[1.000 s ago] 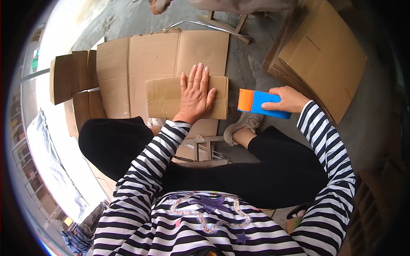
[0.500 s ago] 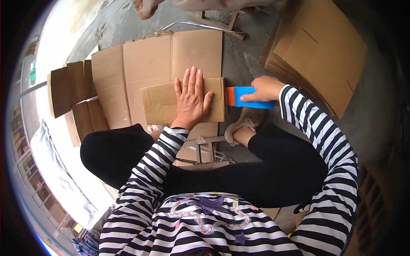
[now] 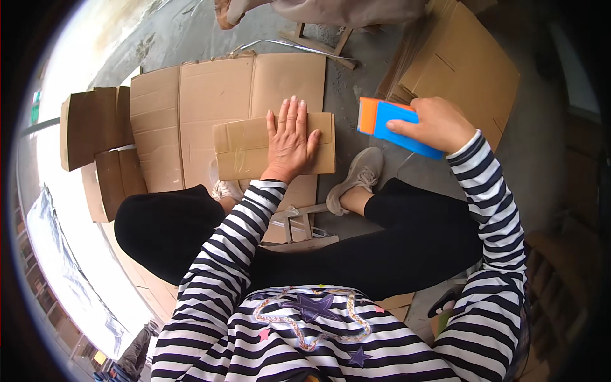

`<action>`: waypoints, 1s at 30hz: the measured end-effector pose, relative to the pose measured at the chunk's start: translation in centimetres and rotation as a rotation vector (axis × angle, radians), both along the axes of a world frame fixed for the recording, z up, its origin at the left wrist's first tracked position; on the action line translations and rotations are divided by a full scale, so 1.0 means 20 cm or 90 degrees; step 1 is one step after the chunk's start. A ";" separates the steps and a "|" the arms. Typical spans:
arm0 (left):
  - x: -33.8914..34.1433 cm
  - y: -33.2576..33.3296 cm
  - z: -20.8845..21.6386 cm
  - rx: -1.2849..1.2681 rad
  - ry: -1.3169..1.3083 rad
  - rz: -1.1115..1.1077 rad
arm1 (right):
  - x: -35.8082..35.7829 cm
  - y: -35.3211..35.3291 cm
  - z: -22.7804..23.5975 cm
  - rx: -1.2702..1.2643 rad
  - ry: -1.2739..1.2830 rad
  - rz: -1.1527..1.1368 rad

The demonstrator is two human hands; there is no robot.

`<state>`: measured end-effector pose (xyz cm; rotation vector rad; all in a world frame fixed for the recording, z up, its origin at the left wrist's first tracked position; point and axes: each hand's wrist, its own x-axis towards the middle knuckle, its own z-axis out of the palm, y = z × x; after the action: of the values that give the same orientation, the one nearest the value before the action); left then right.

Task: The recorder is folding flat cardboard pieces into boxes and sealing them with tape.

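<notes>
My left hand point(image 3: 289, 143) lies flat on a small folded cardboard box point(image 3: 242, 149), its fingers stretched out and the thumb apart. The box rests across a larger sheet of cardboard point(image 3: 216, 89) in front of my feet. In my right hand point(image 3: 439, 124) is a blue tape dispenser with an orange front end point(image 3: 407, 130). My fingers wrap round its back part, and the orange end points left. The dispenser hangs in the air to the right of the box, apart from it. Its underside is hidden from me.
A stack of flat cardboard point(image 3: 471, 76) leans at the far right. Darker folded cartons point(image 3: 95, 130) stand at the left. Beyond the sheet lie a wooden frame point(image 3: 324, 48) and part of another person's clothing point(image 3: 350, 9). My shoes point(image 3: 356, 178) are close to the box.
My right hand has drawn the tape dispenser away from the box's right end, up and to the right, and tilted it. My left hand stays flat on the box.
</notes>
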<state>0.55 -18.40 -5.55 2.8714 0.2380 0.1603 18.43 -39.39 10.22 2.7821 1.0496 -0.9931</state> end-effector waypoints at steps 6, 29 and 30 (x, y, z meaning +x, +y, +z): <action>-0.02 0.08 -0.02 -0.247 -0.170 -0.027 | 0.30 -0.54 -0.25 0.048 -0.441 -0.367; -0.31 0.56 0.05 -0.328 0.195 0.488 | -0.58 0.59 -0.93 0.412 -0.348 -0.281; -0.32 0.59 0.02 -0.330 0.198 0.491 | -0.54 0.54 -0.96 0.409 -0.345 -0.279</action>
<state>-5.94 -6.61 -5.23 2.1412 1.2327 -0.1886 7.62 -28.65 -9.01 3.5592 0.7827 0.1973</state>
